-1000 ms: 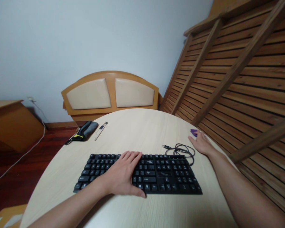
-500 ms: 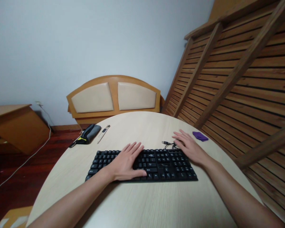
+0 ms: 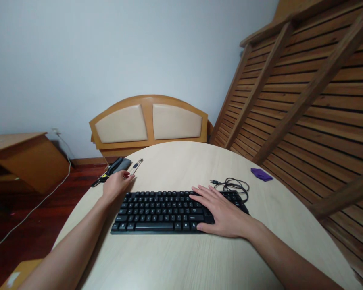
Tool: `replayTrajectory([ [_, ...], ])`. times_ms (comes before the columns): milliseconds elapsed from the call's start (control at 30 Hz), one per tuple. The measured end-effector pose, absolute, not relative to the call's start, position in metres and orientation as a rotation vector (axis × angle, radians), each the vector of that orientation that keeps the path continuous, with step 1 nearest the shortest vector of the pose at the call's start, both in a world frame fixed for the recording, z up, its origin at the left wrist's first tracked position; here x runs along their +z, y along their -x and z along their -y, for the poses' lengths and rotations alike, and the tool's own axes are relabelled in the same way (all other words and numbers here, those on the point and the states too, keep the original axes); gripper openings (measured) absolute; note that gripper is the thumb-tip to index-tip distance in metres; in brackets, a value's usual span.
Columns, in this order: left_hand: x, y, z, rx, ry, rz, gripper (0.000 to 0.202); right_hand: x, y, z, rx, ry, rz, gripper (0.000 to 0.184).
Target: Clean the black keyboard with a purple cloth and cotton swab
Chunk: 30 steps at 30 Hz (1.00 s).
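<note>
A black keyboard (image 3: 157, 211) lies flat on the round pale wooden table (image 3: 175, 262). My right hand (image 3: 219, 209) rests on the keyboard's right part with its fingers spread, hiding some of the keys. Beyond that hand lies the keyboard's loosely coiled black cable (image 3: 234, 185), its USB plug pointing left. At the table's left side, my left hand (image 3: 116, 185) has its fingers closed in a pinch at the near end of a slim brush (image 3: 136, 165). The brush has a pale handle with a dark patch, and its far end lies on the tabletop.
A grey and black folded bundle with a yellow strip (image 3: 121, 164) sits just beyond my left hand. Near the right edge is a folded purple cloth (image 3: 261, 174). A padded headboard (image 3: 149, 121) stands behind the table, and a slatted wooden frame (image 3: 305, 108) leans on the right.
My left hand has left the keyboard and moved left and away to the brush. My right hand has come from the cable onto the keyboard, uncovering the coil.
</note>
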<state>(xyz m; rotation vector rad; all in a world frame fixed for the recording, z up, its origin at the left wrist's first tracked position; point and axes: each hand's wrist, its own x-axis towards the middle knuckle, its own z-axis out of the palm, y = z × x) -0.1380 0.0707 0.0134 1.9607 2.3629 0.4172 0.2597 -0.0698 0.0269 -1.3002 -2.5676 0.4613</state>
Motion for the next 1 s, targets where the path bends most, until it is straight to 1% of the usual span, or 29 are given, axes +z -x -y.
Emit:
replayTrajectory([
  [233,0.007,0.132,-0.072,0.369,-1.975,-2.395,0.037,0.022,-0.268,0.063,0.428,1.277,2.563,0.084],
  [633,0.012,0.122,-0.059,0.242,-2.258,-2.279,0.039,0.018,-0.292,0.052,0.372,1.203,2.513,0.083],
  [800,0.010,0.117,-0.056,0.179,-2.353,-2.197,0.035,0.018,-0.292,0.050,0.388,1.190,2.514,0.084],
  [1000,0.011,0.111,-0.045,0.213,-2.427,-2.078,0.031,0.023,-0.297,0.048,0.437,1.156,2.468,0.077],
])
